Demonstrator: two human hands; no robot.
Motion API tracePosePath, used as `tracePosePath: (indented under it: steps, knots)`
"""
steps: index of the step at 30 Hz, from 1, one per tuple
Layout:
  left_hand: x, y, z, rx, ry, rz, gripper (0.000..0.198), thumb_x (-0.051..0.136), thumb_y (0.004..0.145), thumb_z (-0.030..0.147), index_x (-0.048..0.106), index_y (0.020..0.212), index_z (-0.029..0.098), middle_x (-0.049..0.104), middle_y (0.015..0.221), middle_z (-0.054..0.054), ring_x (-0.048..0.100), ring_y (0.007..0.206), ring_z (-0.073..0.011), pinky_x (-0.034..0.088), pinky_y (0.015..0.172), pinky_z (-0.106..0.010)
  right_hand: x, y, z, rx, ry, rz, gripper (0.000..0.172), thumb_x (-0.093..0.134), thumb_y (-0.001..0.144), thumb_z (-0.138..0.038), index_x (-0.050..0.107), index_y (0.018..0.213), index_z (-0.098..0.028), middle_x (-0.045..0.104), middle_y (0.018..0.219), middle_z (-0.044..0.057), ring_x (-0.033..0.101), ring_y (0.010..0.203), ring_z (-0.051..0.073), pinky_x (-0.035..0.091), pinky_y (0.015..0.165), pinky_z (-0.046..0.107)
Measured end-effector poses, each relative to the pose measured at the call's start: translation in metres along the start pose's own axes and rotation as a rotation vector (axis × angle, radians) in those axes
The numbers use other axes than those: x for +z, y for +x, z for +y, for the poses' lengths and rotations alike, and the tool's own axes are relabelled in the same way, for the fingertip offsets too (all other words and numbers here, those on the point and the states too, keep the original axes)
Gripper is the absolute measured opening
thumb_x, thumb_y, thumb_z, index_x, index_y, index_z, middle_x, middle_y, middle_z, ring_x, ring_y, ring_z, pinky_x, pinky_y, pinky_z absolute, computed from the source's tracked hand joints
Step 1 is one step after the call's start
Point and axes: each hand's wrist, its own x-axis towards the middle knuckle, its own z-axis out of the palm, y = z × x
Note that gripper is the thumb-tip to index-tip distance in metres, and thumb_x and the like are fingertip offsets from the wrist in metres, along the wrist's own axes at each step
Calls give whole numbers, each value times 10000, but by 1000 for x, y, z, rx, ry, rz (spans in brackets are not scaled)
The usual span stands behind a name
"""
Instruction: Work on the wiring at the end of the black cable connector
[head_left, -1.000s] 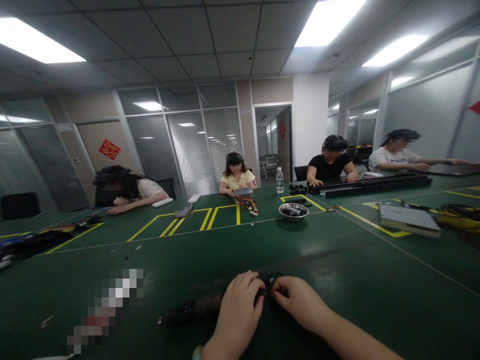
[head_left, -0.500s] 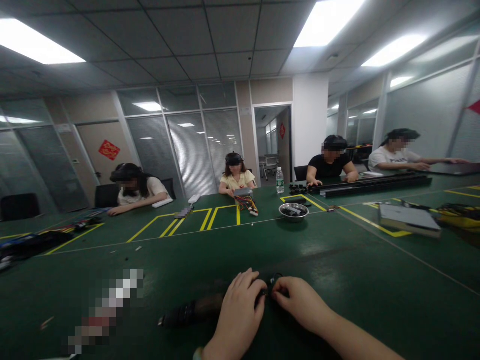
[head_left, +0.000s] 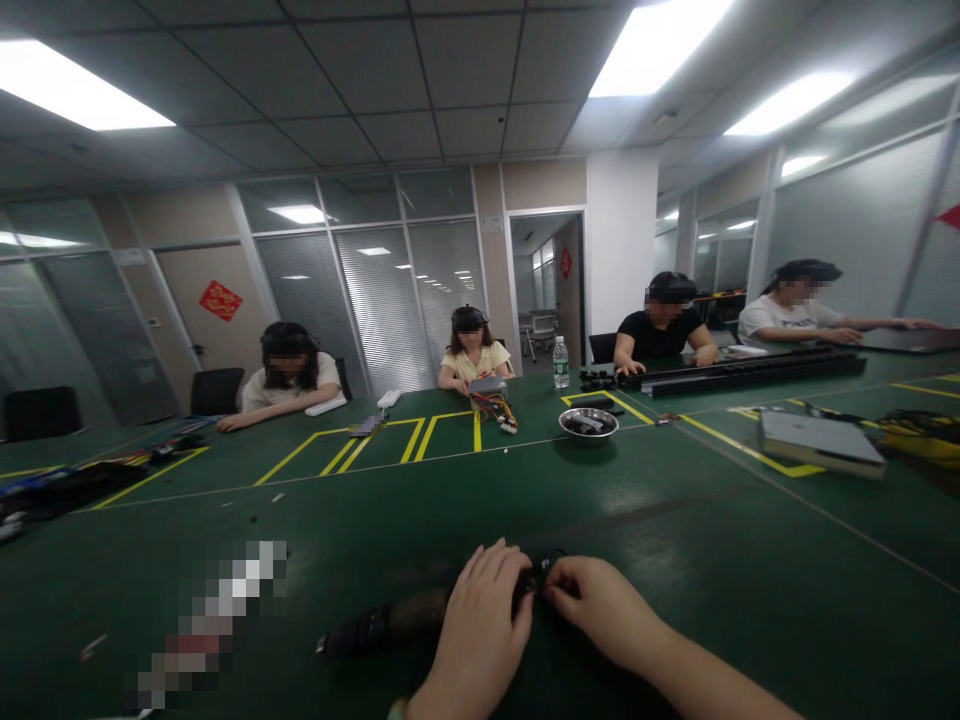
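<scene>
Head: bowl (head_left: pixel 588 422), perhaps steel, beyond hands (head_left: pixel 484 625)

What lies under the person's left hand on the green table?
A dark ribbed rod sticks out leftward from beneath the left hand; its covered end is hidden.

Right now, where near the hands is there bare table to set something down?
Bare green table stretches ahead of the left hand and right hand up to the metal bowl, and rightward toward the grey box. Crowded: the dark bundle and blurred item at left.
</scene>
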Motion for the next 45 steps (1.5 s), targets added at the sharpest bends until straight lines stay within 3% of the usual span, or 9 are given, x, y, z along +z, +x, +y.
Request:
tracePosePath:
  steps: [6,12,22,30,35,45]
  knots:
    - [1,0,-1,-2,19,-16,233,521,846,158,628,1018,274,592,1248,-4,482,1250,-240,309,1111,-513,-2,-1,-3,18,-7,-23,151,553,839,-243,701,827,-215,706,781,4,626,698,147,388,618,213]
    - [-1,0,1,-6,13,1,316,516,840,142,592,1109,290,601,1230,5,499,1230,-222,312,1116,-494,-2,-1,-5,7,3,-19,153,550,836,-236,702,830,-212,707,788,9,626,705,150,391,624,213]
    - [-2,1,1,-20,5,-35,247,507,855,155,630,1022,289,593,1232,7,508,1203,-217,317,1107,-466,1,1,2,9,1,-23,144,554,847,-255,689,822,-212,706,782,2,627,698,147,384,614,213]
    - [-6,2,6,-57,-32,-44,285,503,842,160,594,1089,270,628,1098,-8,576,1036,-209,391,1024,-440,-3,-1,-1,-8,26,-26,155,542,856,-249,688,820,-213,711,808,4,637,725,154,399,641,215]
    - [-6,1,7,-45,-17,-56,224,516,834,157,619,995,274,616,1132,5,551,1089,-208,389,1011,-404,-4,-1,-3,-12,30,-24,153,543,853,-252,686,814,-211,709,809,3,633,727,153,396,631,212]
    - [-5,2,5,-50,-57,-56,236,506,835,134,612,999,266,609,1121,3,541,1079,-199,383,989,-379,-5,-2,-5,11,27,-44,161,534,866,-248,684,826,-204,704,789,-1,629,711,147,385,619,208]
